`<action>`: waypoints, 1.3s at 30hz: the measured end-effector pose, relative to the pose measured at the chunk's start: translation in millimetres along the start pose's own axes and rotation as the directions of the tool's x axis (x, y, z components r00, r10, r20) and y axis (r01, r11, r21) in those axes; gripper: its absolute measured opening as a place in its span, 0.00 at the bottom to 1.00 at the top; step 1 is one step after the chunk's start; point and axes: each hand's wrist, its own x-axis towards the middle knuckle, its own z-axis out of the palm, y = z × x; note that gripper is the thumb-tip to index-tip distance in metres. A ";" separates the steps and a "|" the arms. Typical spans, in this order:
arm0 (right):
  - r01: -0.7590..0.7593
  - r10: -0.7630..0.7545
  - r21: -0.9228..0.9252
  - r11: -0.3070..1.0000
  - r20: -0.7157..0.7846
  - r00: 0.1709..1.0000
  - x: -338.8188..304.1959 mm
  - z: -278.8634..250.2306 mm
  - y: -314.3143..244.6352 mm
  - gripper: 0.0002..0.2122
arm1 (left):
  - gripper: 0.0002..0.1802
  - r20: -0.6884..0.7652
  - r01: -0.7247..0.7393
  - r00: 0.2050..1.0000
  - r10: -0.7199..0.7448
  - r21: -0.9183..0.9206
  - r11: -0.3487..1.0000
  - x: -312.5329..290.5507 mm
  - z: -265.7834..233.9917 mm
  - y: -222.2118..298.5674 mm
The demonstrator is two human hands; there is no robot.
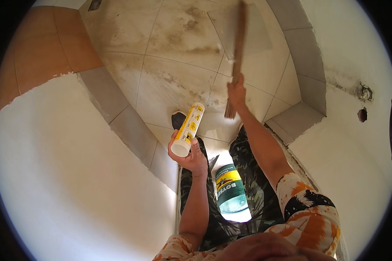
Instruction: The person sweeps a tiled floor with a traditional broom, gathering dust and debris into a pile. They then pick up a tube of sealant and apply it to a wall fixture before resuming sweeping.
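My left hand (194, 160) is wrapped round a white and yellow sealant cartridge (190, 127). The cartridge is tilted, its round white end toward me and its other end pointing away over the floor. My right hand (236, 92), farther forward and to the right, is closed round a long brown wooden strip (239, 43). Most of the strip reaches away from me, and its far part is blurred. A short ragged-looking end (230, 111) sticks out below the fist. The two hands are apart, and the cartridge and the strip do not touch.
Between my legs stands a green, yellow and white container (231, 191). Stained beige tiles (174, 78) cover the floor, with a greyish flat patch or sheet (259, 37) under the strip. White walls with grey tile skirting (137, 130) close in both sides. The right wall has a hole (362, 115).
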 end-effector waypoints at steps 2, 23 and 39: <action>0.065 -0.066 -0.040 0.997 -0.025 0.997 20.4 -1.8 -12.8 0.35 | 0.37 -0.005 -0.007 1.000 0.007 -0.013 1.000 -0.2 -1.4 -1.3; 0.107 -0.123 -0.339 0.935 -0.024 0.992 -16.4 -143.4 -164.2 0.44 | 0.36 -0.022 -0.001 1.000 0.001 -0.009 1.000 17.6 7.8 6.1; 0.240 -0.136 -0.346 0.907 0.298 0.945 6.0 -110.3 -116.9 0.43 | 0.36 -0.030 -0.052 0.998 0.053 0.042 0.998 30.3 13.7 8.0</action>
